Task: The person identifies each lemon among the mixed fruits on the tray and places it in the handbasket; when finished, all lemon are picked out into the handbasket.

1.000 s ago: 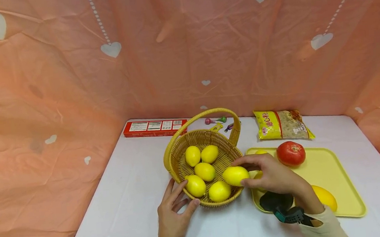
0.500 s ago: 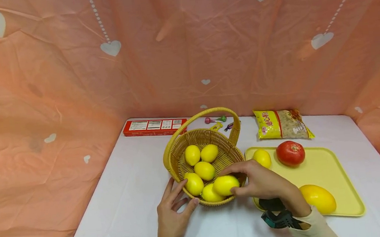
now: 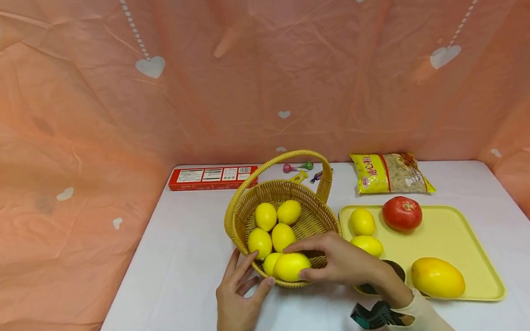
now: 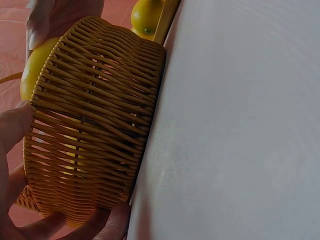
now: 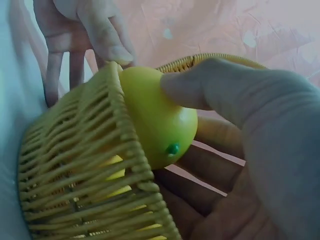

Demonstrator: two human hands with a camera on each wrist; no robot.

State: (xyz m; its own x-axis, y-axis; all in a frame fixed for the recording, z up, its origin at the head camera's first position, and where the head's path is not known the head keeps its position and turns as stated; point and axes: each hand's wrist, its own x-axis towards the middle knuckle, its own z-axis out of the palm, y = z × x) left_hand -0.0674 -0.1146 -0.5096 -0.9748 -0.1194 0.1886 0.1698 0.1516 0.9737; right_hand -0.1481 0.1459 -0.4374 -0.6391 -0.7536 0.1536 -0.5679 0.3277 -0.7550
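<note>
Pink heart-print cloth backs a white desk [image 3: 170, 281] where a lemon [image 3: 291, 267] hangs over the basket [image 3: 320, 219] rim.
Right hand [image 3: 343, 262] pinches the lemon at the basket's near edge; left hand [image 3: 237, 304] lies flat-fingered against the basket's wall. Released too early, the lemon could roll outside, or tip the basket.

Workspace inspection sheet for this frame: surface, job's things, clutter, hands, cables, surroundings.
Surface: white table.
Job's things: wicker basket holding five loose lemons; a sixth lemon held at its near rim; yellow tray with two lemons, a tomato and a mango.
Clutter: red box, snack bag, lollipops at the back.
Hands: left hand rests against the basket's near wall; right hand holds the lemon.
Cables: nothing seen.
Surroundings: pink cloth with white hearts.
</note>
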